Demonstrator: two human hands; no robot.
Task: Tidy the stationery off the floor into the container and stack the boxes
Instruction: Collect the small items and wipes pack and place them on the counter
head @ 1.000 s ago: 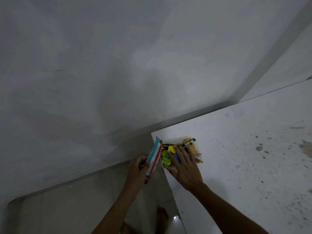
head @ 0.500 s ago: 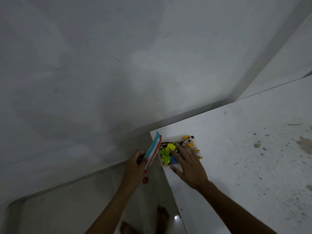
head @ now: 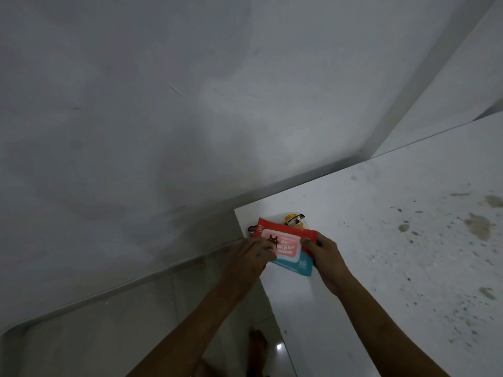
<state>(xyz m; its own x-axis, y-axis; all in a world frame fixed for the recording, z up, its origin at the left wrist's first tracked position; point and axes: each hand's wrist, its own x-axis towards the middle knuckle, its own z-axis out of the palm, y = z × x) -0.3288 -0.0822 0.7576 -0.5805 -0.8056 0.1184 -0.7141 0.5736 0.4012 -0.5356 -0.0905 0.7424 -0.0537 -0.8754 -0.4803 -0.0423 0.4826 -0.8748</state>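
I have the wipes pack (head: 285,247) between both hands and am laying it flat over the container of stationery (head: 295,219) that sits at the near corner of the white speckled counter (head: 381,240). My left hand (head: 251,254) lies on the pack's left end with fingers curled over its edge, and my right hand (head: 324,251) pinches the right end, thumb on top. The pack's red and pink face with the flap label is up, its teal end toward me. Only a yellow piece and a black-and-silver clip poke out past the far edge, so I cannot tell how full the container is. I judge this is the stacking step: the next move calls for squaring the pack over the container so it rests level, then letting go without nudging it off the counter's edge.
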